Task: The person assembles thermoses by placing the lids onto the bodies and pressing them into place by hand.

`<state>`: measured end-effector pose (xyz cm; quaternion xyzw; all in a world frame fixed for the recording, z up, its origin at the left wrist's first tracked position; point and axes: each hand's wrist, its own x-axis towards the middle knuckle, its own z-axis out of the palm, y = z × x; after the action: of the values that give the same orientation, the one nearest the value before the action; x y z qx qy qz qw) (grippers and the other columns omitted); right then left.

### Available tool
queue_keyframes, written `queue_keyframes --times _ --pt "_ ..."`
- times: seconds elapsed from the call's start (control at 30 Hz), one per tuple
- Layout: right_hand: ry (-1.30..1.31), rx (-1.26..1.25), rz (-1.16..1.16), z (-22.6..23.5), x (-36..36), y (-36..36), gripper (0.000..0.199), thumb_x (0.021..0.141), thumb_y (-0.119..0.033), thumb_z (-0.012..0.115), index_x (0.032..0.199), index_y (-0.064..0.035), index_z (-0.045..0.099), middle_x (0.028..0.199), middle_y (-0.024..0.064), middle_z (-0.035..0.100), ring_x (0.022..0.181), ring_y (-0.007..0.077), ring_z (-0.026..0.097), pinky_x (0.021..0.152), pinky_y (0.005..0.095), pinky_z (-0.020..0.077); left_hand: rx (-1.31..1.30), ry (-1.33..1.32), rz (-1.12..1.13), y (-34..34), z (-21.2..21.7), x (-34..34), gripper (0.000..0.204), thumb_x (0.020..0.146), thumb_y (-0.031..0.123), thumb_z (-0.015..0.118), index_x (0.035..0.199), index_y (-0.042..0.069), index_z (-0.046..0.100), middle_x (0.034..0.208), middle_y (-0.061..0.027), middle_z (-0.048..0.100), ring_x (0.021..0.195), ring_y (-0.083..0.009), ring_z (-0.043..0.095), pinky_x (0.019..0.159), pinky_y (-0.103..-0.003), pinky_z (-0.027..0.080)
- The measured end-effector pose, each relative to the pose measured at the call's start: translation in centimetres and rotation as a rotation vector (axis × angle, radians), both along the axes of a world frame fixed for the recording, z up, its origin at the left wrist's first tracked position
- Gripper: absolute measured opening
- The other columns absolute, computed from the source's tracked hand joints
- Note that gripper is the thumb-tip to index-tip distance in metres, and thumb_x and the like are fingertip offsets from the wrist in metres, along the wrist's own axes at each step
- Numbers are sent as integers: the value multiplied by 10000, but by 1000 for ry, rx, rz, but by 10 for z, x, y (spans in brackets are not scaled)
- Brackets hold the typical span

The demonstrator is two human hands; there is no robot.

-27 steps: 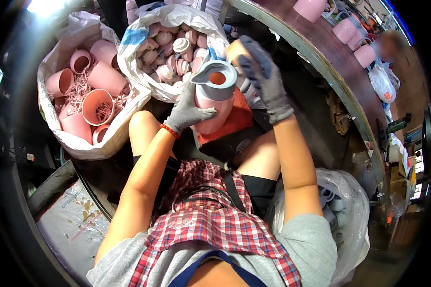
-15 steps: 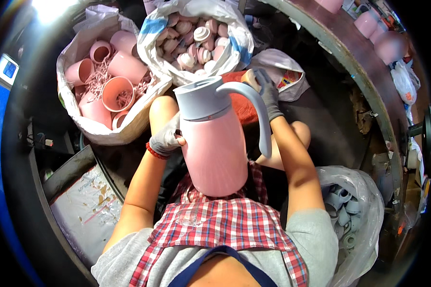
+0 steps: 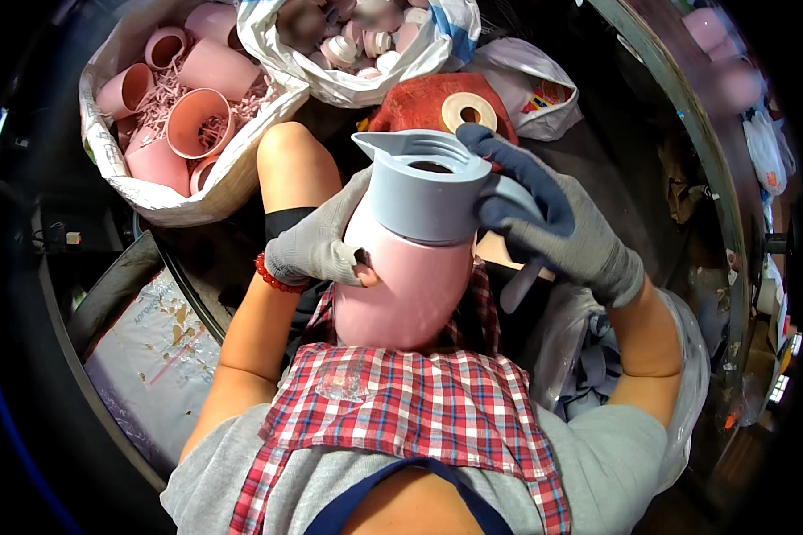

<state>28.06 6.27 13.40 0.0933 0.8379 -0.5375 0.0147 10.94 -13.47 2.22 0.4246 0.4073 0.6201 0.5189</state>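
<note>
A pink vacuum jug [image 3: 401, 290] with a grey-blue collar, spout and handle stands tilted in my lap. A dark round opening shows in its top. My left hand [image 3: 323, 236], in a grey glove with a red bead bracelet at the wrist, grips the jug's side below the collar. At the other side my right hand [image 3: 562, 214], gloved in grey with dark fingers, closes around the top of the handle, its forefinger against the collar's rim. Beyond the jug, a cream ring-shaped disc [image 3: 455, 109] with a hole lies on a red cloth-like bundle [image 3: 410, 102].
At the far left stands a white sack [image 3: 174, 209] of pink cylindrical shells. A second sack [image 3: 357, 89] holds small pink and white parts. Grey parts [image 3: 593, 366] fill a clear bag by my right elbow. A curved table edge [image 3: 687, 125] runs along the right.
My right hand has let go of the cream disc on the red bundle and come back to the jug's handle. The jug has turned, its spout now pointing far left.
</note>
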Motion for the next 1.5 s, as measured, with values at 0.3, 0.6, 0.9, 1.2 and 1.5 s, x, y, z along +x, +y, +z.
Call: queue_keyframes --times 0.3,0.6,0.9,1.2,1.5 --pt "178 3 -214 48 9 23 596 856 -333 622 1323 6 475 1177 68 585 833 62 544 750 204 425 13 143 -39 -16 11 14 1374 454 464 907 1455 -18 99 1438 -166 309 1329 -258 338 1098 -387 274" --pt "254 -291 -221 -4 10 -31 584 807 -140 737 1309 15 483 1310 110 535 1193 161 498 1012 306 386 -8 -56 55 -23 16 20 1418 413 417 929 1463 -12 77 1452 -140 288 1354 -230 278 1110 -371 239" --pt "251 -238 -172 -22 9 -40 657 824 -215 724 1358 20 424 1369 120 479 1257 195 446 1059 335 323 6 61 109 -35 -8 14 1361 499 492 896 1454 -36 83 1465 -173 253 1367 -256 243 1114 -387 212" --pt "179 -170 -267 -24 11 -48 638 825 -215 719 1357 2 440 1353 104 501 1217 170 470 1036 319 343 11 42 136 -36 -9 17 1355 494 473 900 1463 -19 90 1475 -176 235 1375 -263 233 1119 -387 206" --pt "220 -218 -260 -27 8 -57 653 818 -184 723 1359 24 422 1351 112 501 1216 169 466 1031 301 336 43 110 56 -39 -11 11 1301 510 438 897 1459 8 117 1453 -153 283 1352 -250 272 1107 -382 231"
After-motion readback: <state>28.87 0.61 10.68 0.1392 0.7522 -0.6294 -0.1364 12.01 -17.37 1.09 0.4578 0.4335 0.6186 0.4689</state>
